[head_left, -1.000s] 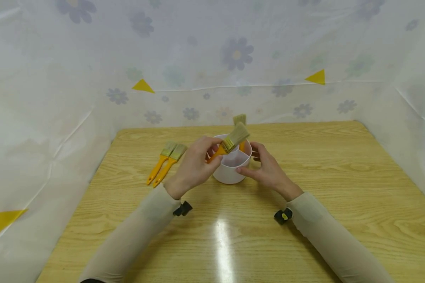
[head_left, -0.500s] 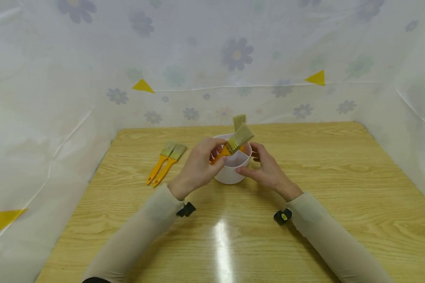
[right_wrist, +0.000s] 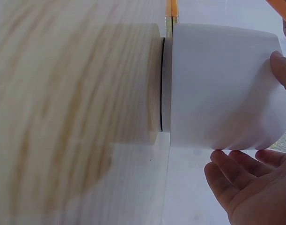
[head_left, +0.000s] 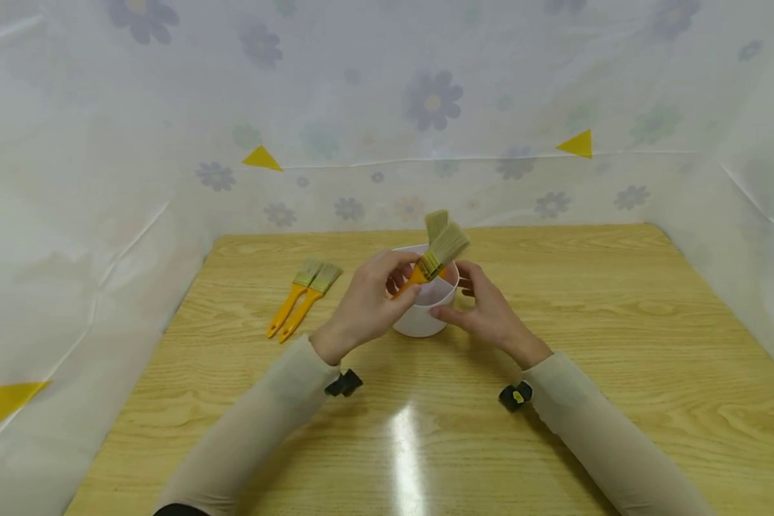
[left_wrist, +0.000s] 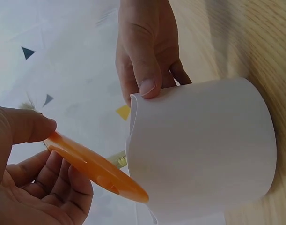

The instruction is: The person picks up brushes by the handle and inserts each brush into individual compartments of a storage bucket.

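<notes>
Over the left part of a white round holder point(head_left: 421, 322) with inner dividers, my left hand point(head_left: 369, 297) pinches a paintbrush point(head_left: 432, 262) between thumb and fingers. Its pale bristles point up and to the right. In the left wrist view the tip of its orange handle point(left_wrist: 93, 164) slants down in front of the holder's rim. My right hand point(head_left: 493, 313) grips the holder's right side, thumb in front and fingers behind. Another paintbrush point(head_left: 435, 222) stands inside the holder at the back, its handle mostly hidden by the held one.
Two more paintbrushes point(head_left: 309, 297) with orange handles lie side by side on the wood-grain table point(head_left: 593, 301), left of my left hand. Flower-patterned white sheeting point(head_left: 361, 107) with yellow triangles encloses the table at the back and sides.
My left hand has moved slightly right with the paintbrush, bringing its bristles in front of the standing brush. My right hand stays on the holder.
</notes>
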A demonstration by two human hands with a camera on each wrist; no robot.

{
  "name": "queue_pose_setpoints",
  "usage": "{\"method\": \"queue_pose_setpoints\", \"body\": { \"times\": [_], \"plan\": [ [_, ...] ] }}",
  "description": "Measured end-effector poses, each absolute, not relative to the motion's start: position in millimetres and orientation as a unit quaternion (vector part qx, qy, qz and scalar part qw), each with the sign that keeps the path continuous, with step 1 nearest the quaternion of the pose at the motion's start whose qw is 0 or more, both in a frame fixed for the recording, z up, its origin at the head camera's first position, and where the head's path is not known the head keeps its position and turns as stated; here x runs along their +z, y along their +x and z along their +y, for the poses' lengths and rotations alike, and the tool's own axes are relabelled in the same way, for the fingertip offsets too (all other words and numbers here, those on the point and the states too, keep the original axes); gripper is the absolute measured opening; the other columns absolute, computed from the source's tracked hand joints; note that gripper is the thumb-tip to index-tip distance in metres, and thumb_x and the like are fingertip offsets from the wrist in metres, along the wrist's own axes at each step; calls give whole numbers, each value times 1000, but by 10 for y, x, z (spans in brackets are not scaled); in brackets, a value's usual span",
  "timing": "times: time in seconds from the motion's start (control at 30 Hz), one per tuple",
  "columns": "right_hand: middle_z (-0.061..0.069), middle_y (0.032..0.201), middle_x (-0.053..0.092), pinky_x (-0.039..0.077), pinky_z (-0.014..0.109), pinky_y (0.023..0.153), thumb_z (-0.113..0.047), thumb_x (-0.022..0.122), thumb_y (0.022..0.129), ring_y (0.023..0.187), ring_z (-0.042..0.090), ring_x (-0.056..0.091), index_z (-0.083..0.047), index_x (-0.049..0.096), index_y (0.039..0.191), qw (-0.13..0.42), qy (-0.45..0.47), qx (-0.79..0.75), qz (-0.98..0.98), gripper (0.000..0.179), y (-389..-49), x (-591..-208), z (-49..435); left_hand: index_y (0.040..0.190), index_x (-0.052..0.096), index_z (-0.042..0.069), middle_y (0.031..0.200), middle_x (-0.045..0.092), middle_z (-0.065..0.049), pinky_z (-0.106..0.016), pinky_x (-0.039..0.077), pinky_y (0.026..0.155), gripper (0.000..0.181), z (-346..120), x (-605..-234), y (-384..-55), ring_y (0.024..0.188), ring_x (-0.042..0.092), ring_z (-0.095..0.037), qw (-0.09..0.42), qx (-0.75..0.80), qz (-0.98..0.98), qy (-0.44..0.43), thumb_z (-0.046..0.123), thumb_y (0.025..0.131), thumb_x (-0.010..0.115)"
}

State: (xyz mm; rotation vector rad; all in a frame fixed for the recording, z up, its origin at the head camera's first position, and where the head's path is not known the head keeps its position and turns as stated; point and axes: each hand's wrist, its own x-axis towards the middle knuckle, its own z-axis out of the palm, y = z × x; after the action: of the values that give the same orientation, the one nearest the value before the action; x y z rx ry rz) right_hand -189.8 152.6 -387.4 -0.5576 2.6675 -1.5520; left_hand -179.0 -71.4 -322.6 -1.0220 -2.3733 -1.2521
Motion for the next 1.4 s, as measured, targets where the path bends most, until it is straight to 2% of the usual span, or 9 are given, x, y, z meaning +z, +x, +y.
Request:
{"method": "queue_pose_setpoints", "body": {
  "times": [0.23, 0.57, 0.93, 1.4],
  "plan": [
    [18, 144, 37, 34, 56, 103, -22, 75, 83, 129, 39, 39, -5, 27, 146, 7, -187, -492, 850, 81, -1762, -3623, 1461, 125, 58, 5, 95, 58, -4, -35, 51, 65, 36, -685, -3202, -1789, 77, 52, -12, 130, -442, -811, -359, 5, 89, 64],
    [17, 143, 39, 34, 55, 103, -22, 75, 84, 129, 37, 40, -6, 28, 146, 6, -185, -495, 849, 80, -1748, -3613, 1461, 125, 57, 2, 96, 59, -4, -25, 50, 67, 37, -639, -3161, -1795, 78, 54, -10, 130, -447, -809, -359, 5, 89, 64],
    [21, 143, 37, 34, 57, 102, -20, 75, 84, 129, 39, 39, -1, 27, 145, 8, -192, -495, 848, 80, -1743, -3611, 1462, 123, 58, 2, 96, 58, -4, -29, 50, 67, 34, -596, -3150, -1834, 78, 53, -10, 130, -457, -803, -360, 6, 89, 64],
    [19, 144, 36, 34, 57, 102, -20, 74, 84, 130, 38, 38, -3, 27, 146, 10, -195, -497, 846, 80, -1749, -3624, 1470, 125, 57, 2, 97, 59, -7, -33, 51, 67, 36, -533, -3122, -1877, 77, 53, -11, 118, -466, -800, -358, 6, 90, 63]
  ]
}}
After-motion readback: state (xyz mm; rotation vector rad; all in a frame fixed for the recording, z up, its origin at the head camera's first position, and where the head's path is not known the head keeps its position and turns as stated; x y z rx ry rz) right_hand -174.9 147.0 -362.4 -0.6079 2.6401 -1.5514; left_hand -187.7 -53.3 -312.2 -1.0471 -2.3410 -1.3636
